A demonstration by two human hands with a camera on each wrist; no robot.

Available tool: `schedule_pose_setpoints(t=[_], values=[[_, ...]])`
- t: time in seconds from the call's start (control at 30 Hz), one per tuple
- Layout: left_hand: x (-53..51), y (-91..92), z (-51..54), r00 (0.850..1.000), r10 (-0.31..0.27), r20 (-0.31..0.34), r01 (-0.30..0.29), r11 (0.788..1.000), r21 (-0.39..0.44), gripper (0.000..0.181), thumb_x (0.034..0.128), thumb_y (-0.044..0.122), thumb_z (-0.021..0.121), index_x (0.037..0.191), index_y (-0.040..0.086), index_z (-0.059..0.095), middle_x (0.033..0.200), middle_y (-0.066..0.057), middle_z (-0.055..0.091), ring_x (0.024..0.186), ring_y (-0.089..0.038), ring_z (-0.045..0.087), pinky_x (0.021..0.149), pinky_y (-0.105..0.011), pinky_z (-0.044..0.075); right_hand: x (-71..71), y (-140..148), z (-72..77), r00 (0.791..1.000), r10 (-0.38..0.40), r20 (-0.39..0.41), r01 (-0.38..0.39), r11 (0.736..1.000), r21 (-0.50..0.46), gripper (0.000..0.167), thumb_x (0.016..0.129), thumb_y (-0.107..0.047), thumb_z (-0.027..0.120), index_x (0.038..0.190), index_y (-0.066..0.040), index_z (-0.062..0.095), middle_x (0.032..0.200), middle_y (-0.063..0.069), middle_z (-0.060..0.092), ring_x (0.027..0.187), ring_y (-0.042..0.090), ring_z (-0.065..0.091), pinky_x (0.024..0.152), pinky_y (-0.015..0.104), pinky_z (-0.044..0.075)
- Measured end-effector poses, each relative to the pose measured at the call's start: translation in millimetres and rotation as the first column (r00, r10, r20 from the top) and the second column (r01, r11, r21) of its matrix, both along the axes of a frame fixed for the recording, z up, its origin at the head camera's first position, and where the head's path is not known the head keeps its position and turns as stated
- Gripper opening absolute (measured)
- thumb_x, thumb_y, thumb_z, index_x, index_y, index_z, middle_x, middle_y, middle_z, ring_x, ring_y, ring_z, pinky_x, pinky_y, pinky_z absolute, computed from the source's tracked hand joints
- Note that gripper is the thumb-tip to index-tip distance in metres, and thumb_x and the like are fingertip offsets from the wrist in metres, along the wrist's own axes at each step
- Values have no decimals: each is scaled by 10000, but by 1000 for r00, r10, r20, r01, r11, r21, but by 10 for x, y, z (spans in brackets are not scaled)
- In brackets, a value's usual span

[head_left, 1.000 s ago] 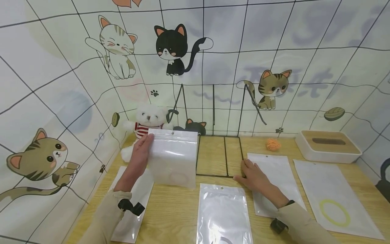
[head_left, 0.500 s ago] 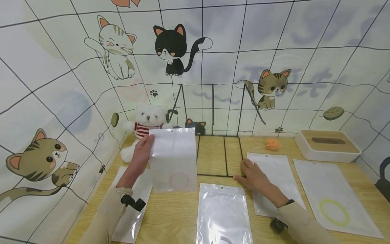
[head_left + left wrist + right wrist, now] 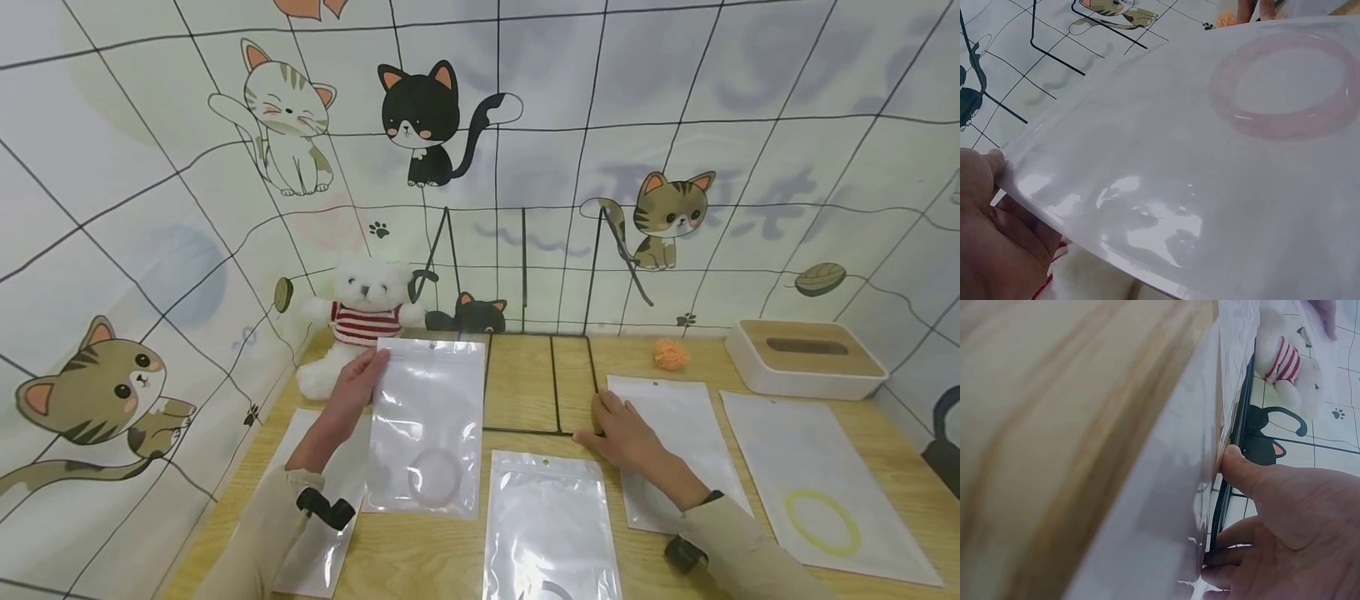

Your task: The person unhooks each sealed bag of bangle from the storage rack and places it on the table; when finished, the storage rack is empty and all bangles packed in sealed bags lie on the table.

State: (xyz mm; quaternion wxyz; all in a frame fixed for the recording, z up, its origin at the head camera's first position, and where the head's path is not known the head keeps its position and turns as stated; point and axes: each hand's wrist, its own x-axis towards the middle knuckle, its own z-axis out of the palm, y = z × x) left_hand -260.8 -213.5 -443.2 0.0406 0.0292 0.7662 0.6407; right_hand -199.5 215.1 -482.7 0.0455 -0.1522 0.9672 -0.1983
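Note:
In the head view my left hand [image 3: 352, 392] pinches the upper left edge of a clear zip bag [image 3: 427, 408]. A pale pink ring [image 3: 1279, 128] lies inside that bag, low down in it. The bag hangs tilted just above the table, left of a black wire rack [image 3: 557, 387]. At the rack's front right corner my right hand [image 3: 628, 437] holds the wire, with thumb [image 3: 1241, 469] and fingers on it. Another clear bag [image 3: 551, 517] lies flat in front of the rack; part of a ring shows at its lower edge.
More flat bags lie about: one on the left [image 3: 318, 542], one under the right forearm [image 3: 675, 442] and a larger one [image 3: 825, 450] with a yellow ring [image 3: 855, 533]. Behind stand a white teddy bear [image 3: 367, 321], an orange ball [image 3: 670, 355] and a tissue box [image 3: 806, 383].
The bag in my left hand has come down and turned to face up more, so the pink ring shows more plainly. The teddy's striped shirt is uncovered. My right hand has stayed put.

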Motion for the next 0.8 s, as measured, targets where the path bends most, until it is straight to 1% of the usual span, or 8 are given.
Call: schedule_pose_setpoints(t=[0.1, 0.2, 0.23, 0.27, 0.37, 0.47, 0.6, 0.8], values=[[23, -16, -78, 999, -13, 43, 15, 999, -39, 546, 1037, 482, 478, 1366, 51, 551, 1260, -75, 529, 1042, -106, 537, 865, -221, 481, 6, 1, -12, 1000, 2, -1, -2, 1000, 0, 785, 993, -351, 607, 1460, 200, 301, 1524, 396, 284, 1421, 536, 288, 1160, 672, 223], [65, -21, -123, 996, -25, 89, 31, 997, -65, 584, 1029, 504, 482, 1408, 63, 528, 1367, -83, 493, 1065, -105, 539, 858, -236, 487, 12, -4, -3, 1000, 2, -9, -2, 1000, -2, 778, 992, -347, 609, 1455, 201, 310, 1519, 396, 292, 1419, 536, 293, 1157, 673, 226], [81, -20, -131, 994, -38, 99, 45, 997, -67, 592, 1026, 510, 486, 1401, 54, 530, 1359, -96, 496, 1058, -110, 539, 850, -243, 492, 13, -6, 1, 1000, 1, -11, -1, 1000, -4, 774, 991, -343, 611, 1454, 201, 313, 1517, 395, 295, 1418, 535, 295, 1157, 674, 227], [96, -17, -140, 993, -49, 109, 57, 996, -71, 588, 1020, 519, 493, 1373, 51, 547, 1321, -93, 516, 1034, -108, 546, 833, -245, 496, 14, -9, 5, 1000, 0, -13, 0, 1000, -4, 771, 990, -341, 612, 1452, 201, 316, 1516, 394, 299, 1417, 535, 298, 1156, 673, 229], [146, -7, -159, 989, -78, 127, 89, 993, -83, 502, 1010, 522, 513, 1181, 57, 592, 1050, -52, 575, 889, -108, 561, 751, -261, 509, 9, -15, 10, 1000, -4, -11, 4, 1000, 3, 766, 990, -341, 612, 1450, 198, 322, 1513, 391, 304, 1415, 531, 303, 1158, 669, 232], [193, -3, -175, 988, -77, 134, 89, 992, -86, 410, 1013, 491, 528, 968, 85, 550, 804, -9, 523, 737, -127, 545, 667, -280, 515, 2, -16, 12, 1000, -5, -1, 5, 1000, 8, 770, 993, -342, 607, 1455, 199, 314, 1520, 396, 289, 1420, 534, 292, 1162, 665, 228], [261, -19, -188, 987, -72, 142, 87, 991, -105, 371, 1027, 450, 523, 891, 105, 532, 750, 11, 540, 699, -133, 554, 647, -286, 532, -5, -14, 8, 1000, -4, 0, 4, 1000, 8, 774, 992, -345, 608, 1457, 198, 312, 1523, 396, 284, 1423, 533, 287, 1161, 667, 226], [341, -35, -181, 985, -75, 153, 106, 973, -203, 368, 1034, 402, 527, 835, 95, 484, 736, 3, 494, 695, -144, 525, 625, -285, 510, -2, -5, 12, 1000, 3, -2, -3, 1000, 13, 782, 994, -350, 607, 1460, 200, 304, 1533, 386, 276, 1426, 530, 283, 1157, 676, 221]])
